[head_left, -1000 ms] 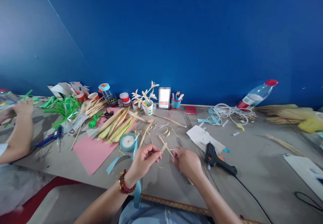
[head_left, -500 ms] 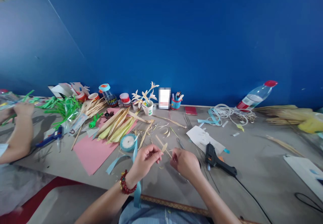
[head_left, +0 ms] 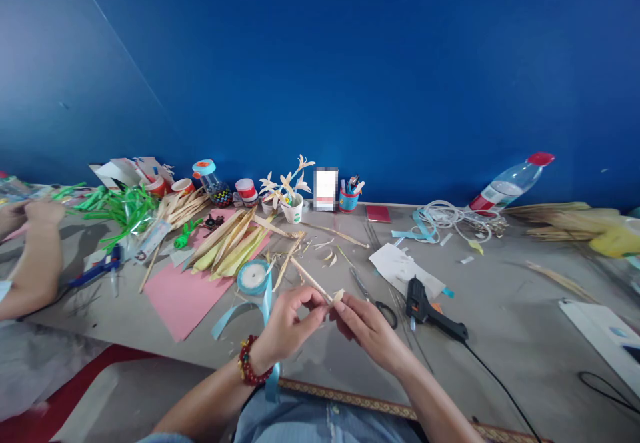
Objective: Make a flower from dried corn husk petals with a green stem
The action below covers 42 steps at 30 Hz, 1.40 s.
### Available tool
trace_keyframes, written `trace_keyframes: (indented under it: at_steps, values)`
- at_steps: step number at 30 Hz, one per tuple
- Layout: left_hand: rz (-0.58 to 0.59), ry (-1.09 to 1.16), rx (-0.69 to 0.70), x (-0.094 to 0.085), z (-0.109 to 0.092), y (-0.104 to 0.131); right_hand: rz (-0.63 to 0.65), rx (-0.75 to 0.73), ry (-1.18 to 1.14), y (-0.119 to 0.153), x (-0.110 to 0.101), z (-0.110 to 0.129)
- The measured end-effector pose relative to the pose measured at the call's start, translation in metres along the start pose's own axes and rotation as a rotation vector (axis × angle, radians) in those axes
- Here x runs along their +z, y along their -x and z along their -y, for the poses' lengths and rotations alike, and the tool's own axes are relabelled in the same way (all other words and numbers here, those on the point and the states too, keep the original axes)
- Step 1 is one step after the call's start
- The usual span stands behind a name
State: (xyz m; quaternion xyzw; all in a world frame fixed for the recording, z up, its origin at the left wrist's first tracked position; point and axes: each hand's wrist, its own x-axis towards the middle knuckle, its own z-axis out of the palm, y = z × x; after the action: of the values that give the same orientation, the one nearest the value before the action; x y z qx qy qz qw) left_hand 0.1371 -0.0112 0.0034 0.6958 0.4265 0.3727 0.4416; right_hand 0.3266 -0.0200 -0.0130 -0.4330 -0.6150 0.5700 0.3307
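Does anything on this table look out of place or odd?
The blue ribbon trails loose from its roll, past the left hand, and over the near edge of the table, where it could snag. Pale scraps lie scattered too.

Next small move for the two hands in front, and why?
I'd press the small pale piece gently against the pale stick. The right hand pinches the piece beside the stick's near end, where the left hand's fingertips close in. Whether the two are already joined is hidden by the fingers.
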Motion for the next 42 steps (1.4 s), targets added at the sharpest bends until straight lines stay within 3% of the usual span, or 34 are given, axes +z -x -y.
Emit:
trace_keyframes:
  at_steps: [12, 18, 24, 31, 34, 37, 39, 40, 42]
  values:
    - [-0.036, -0.068, 0.052, 0.001, -0.005, 0.001, 0.079, 0.142, -0.123, -0.001, 0.009, 0.002]
    - [-0.044, -0.048, 0.173, 0.001, -0.005, 0.004, 0.126, 0.249, -0.393, 0.002, 0.013, 0.0]
    - [0.006, -0.093, 0.27, -0.001, -0.003, 0.006, 0.252, 0.331, -0.647, 0.005, 0.011, 0.002]
    - [0.023, -0.034, 0.335, -0.007, 0.005, 0.007, 0.371, 0.358, -0.801, 0.013, 0.0, 0.004]
    - [0.006, 0.005, 0.251, -0.012, 0.013, 0.009, 0.317, 0.337, -0.838, 0.018, -0.019, 0.007]
    - [-0.002, 0.069, 0.123, -0.014, 0.019, 0.012, 0.044, 0.253, -0.721, 0.02, -0.031, 0.009]
    - [0.011, 0.08, 0.086, -0.012, 0.018, 0.013, -0.103, 0.25, -0.546, 0.018, -0.027, 0.008]
    - [0.014, 0.074, 0.09, -0.011, 0.017, 0.013, -0.126, 0.267, -0.458, 0.017, -0.02, 0.007]
    - [0.01, 0.05, 0.124, -0.009, 0.013, 0.012, -0.039, 0.277, -0.347, 0.015, -0.005, 0.006]
